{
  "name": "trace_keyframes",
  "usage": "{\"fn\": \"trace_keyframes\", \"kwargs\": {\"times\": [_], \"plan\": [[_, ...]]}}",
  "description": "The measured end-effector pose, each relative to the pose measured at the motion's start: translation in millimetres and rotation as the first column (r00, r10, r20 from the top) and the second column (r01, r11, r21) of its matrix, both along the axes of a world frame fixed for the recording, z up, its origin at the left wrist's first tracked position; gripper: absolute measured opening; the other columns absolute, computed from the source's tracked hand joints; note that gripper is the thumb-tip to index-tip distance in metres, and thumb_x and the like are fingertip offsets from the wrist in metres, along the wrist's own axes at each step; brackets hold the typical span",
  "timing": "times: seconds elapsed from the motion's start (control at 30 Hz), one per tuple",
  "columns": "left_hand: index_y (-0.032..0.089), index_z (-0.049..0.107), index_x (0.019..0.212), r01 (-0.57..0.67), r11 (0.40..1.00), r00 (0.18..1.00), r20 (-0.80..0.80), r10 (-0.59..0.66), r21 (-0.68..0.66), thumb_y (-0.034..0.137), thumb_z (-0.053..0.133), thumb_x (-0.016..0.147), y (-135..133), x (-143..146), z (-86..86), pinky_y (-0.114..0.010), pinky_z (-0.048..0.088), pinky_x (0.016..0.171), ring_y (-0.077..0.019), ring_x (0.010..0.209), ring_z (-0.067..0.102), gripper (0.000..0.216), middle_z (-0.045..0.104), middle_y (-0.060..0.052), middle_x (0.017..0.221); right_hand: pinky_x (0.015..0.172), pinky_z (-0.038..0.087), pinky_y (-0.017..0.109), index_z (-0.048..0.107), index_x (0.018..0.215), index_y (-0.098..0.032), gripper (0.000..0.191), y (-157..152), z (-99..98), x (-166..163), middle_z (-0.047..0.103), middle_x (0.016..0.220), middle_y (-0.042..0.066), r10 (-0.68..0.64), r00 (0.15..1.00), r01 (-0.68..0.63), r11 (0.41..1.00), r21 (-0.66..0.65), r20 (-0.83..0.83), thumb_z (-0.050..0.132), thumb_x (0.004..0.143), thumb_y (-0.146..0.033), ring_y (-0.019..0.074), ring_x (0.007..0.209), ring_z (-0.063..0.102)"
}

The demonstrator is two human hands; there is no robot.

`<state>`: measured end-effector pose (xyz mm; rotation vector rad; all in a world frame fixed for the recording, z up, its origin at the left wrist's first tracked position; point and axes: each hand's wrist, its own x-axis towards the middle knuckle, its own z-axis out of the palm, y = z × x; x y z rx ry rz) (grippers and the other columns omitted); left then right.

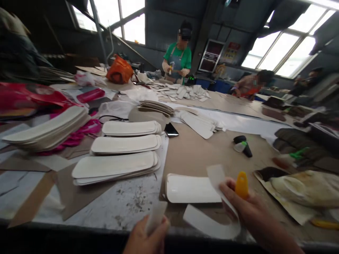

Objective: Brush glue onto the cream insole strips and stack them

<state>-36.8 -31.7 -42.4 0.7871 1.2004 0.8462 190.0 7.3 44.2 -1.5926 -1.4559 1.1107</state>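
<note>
**Pinched firmly beside the white stack (193, 190)**

The white stack lies on a brown sheet (196, 155), its long axis running left to right before me. On its near side, toward its left end, my left hand (147, 234) pinches a short pale strip (156, 216) between thumb and fingers; its free end tilts up, pointing away from me and slightly right.

At the white stack's right end, the fingers of my right hand (245, 206) are closed on a second pale strip (215, 174). Its long axis slants, the free end pointing away and left, over the corner of the white stack. A yellow handle (241, 185) stands out of the same grip, rounded end up.

Just on the near side of the white stack, a curved strip (203, 222) runs left to right, bending up toward my right hand; I cannot tell whether it joins the strip held there. Three longer stacks (124, 144) lie left of and beyond the white stack, roughly parallel with it.
</note>
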Motion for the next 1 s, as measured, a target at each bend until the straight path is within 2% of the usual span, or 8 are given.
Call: {"fn": "trace_keyframes", "kwargs": {"times": [0.03,0.1,0.17,0.27,0.47,0.63,0.8,1.0], "plan": [[0.017,0.060,0.073,-0.114,0.994,0.992,-0.062,0.114,0.002,0.056,0.070,0.062,6.3,-3.3,0.7,-0.022,0.034,0.044,-0.0087,0.039,0.041,0.042,0.046,0.009,0.039,0.051,0.039,0.022,0.051,0.069,-0.018,0.036,5.2,4.6,1.9,0.045,0.059,-0.004,0.097,0.992,-0.094,0.995,-0.043,0.076,0.053,0.081,-0.052,0.0115,0.053,0.043],[0.016,0.058,0.077,-0.240,0.970,0.960,-0.138,0.243,0.035,0.056,0.070,0.060,19.2,-6.9,6.1,-0.021,0.032,0.043,-0.0086,0.038,0.039,0.044,0.044,0.010,0.038,0.054,0.035,0.021,0.050,0.066,-0.017,0.032,17.8,9.0,0.2,0.043,0.062,-0.004,0.321,0.926,-0.299,0.945,-0.132,0.199,0.051,0.082,-0.045,0.0107,0.056,0.040],[0.017,0.057,0.076,-0.228,0.972,0.957,-0.169,0.236,0.064,0.055,0.065,0.064,31.0,-7.0,13.3,-0.021,0.034,0.045,-0.0100,0.042,0.043,0.041,0.048,0.008,0.042,0.053,0.032,0.021,0.049,0.064,-0.017,0.029,32.0,7.9,-6.9,0.041,0.061,-0.005,0.484,0.838,-0.439,0.873,-0.213,0.251,0.051,0.082,-0.040,0.0098,0.056,0.037],[0.018,0.056,0.069,-0.125,0.988,0.973,-0.186,0.140,0.089,0.055,0.061,0.069,44.4,-4.1,19.8,-0.022,0.035,0.046,-0.0108,0.044,0.045,0.037,0.051,0.005,0.044,0.051,0.028,0.021,0.051,0.065,-0.016,0.026,54.2,2.8,-20.6,0.041,0.059,-0.006,0.593,0.757,-0.510,0.799,-0.318,0.276,0.053,0.081,-0.036,0.0090,0.055,0.037],[0.018,0.058,0.074,-0.040,0.998,0.981,-0.185,0.050,0.057,0.049,0.064,0.067,55.3,1.0,18.8,-0.023,0.035,0.045,-0.0119,0.044,0.045,0.033,0.054,0.005,0.045,0.047,0.025,0.022,0.059,0.068,-0.014,0.023,83.8,-3.7,-38.4,0.044,0.056,-0.005,0.681,0.651,-0.526,0.723,-0.447,0.335,0.055,0.081,-0.033,0.0092,0.052,0.038],[0.017,0.057,0.075,-0.052,0.998,0.983,-0.171,0.058,0.037,0.047,0.065,0.066,56.9,3.2,14.0,-0.022,0.035,0.044,-0.0108,0.042,0.044,0.032,0.054,0.006,0.046,0.049,0.028,0.022,0.065,0.076,-0.014,0.019,86.8,-9.4,-45.2,0.058,0.063,0.000,0.659,0.544,-0.501,0.752,-0.429,0.519,0.056,0.082,-0.029,0.0109,0.054,0.046],[0.017,0.056,0.072,-0.084,0.995,0.973,-0.211,0.092,0.046,0.047,0.065,0.066,59.5,6.0,15.6,-0.023,0.036,0.043,-0.0116,0.040,0.046,0.031,0.055,0.005,0.043,0.050,0.028,0.023,0.069,0.083,-0.017,0.022,86.7,-12.8,-48.7,0.068,0.073,0.006,0.646,0.425,-0.534,0.744,-0.401,0.634,0.055,0.084,-0.033,0.0150,0.060,0.055],[0.019,0.056,0.071,-0.024,0.996,0.941,-0.334,0.050,0.081,0.046,0.065,0.066,68.4,12.0,24.5,-0.023,0.028,0.039,-0.0111,0.036,0.041,0.029,0.050,0.008,0.039,0.050,0.027,0.024,0.069,0.086,-0.019,0.021,81.5,-12.1,-52.3,0.070,0.078,0.008,0.597,0.377,-0.553,0.758,-0.345,0.708,0.055,0.083,-0.034,0.0198,0.069,0.061]]}}
